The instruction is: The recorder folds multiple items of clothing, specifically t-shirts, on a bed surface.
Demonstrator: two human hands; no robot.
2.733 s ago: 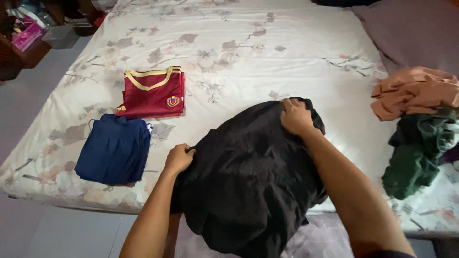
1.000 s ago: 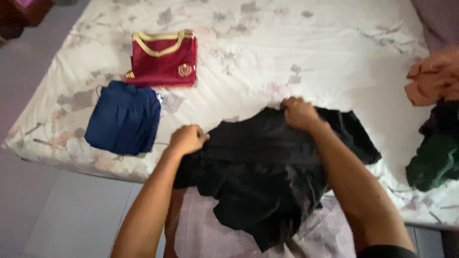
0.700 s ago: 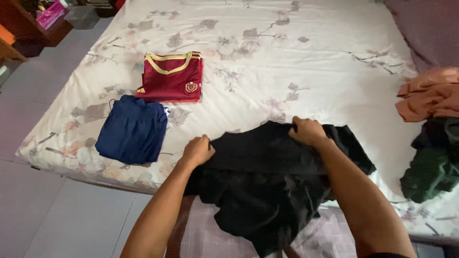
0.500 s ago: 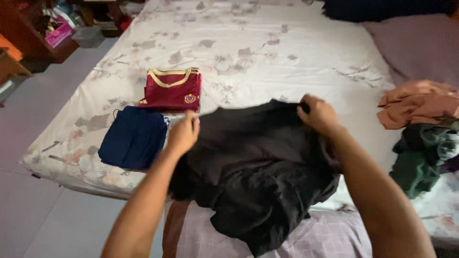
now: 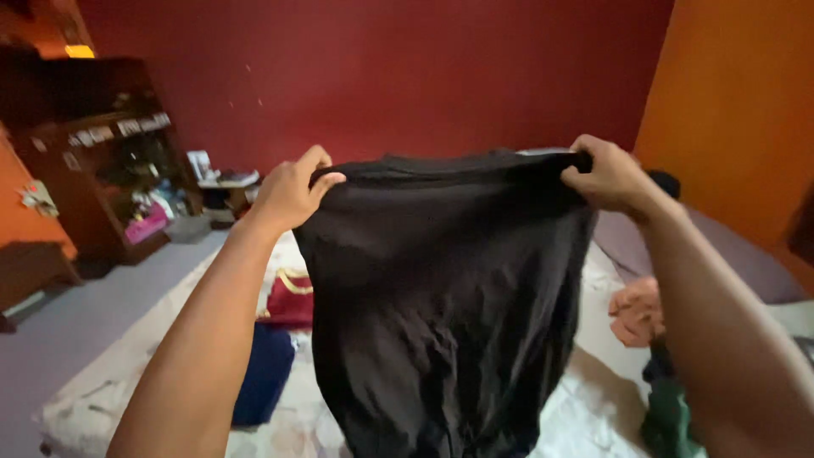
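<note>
A black garment point(image 5: 445, 297), likely a shirt, hangs in the air in front of the person, above the near edge of the bed point(image 5: 593, 407), stretched along its top edge between the two hands. The left hand point(image 5: 288, 191) pinches one upper corner, thumb in front and fingers curled behind the cloth; the right hand point(image 5: 606, 174) is closed in a grip on the other corner, at about the same height. The cloth falls in loose vertical folds and narrows toward the bottom, so it looks light, soft and limp, with no stiffness of its own; it seems neither slippery nor fragile, and holding it at the shoulder corners, as here, looks like the best way to keep it flat and open. Behind it on the bed lie a folded dark red jersey with yellow trim point(image 5: 292, 297) and, nearer, a folded navy blue garment point(image 5: 263, 373), touching or just beside each other. To the right sit a crumpled salmon-coloured garment point(image 5: 636, 312) and, below it, a dark green one point(image 5: 670, 416). A dark wooden shelf unit point(image 5: 102, 170) stands against the red wall point(image 5: 424, 59).
</note>
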